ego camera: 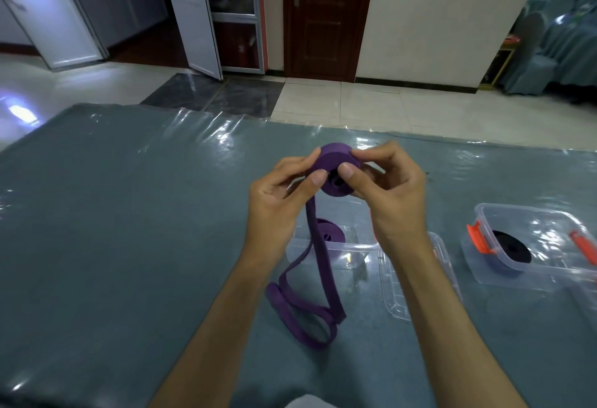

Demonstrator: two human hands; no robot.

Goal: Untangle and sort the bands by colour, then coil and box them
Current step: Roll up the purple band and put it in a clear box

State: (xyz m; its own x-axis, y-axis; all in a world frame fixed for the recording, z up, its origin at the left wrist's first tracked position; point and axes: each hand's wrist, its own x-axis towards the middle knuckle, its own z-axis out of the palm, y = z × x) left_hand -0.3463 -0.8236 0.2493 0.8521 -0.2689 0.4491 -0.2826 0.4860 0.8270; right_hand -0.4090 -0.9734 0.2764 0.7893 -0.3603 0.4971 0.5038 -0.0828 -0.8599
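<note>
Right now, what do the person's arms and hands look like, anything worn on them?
Both forearms are bare up to the bottom edge of the picture: no sleeves show. The left hand and the right hand wear no gloves, and no rings, watch or wristband show on the sides facing the camera. The fingernails are short and unpainted.

Dim indoor light, glare on plastic table cover (226,136) — soft blur, wide-angle edge bending

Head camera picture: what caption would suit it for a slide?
Both hands roll a purple band into a coil above a clear box.
</note>
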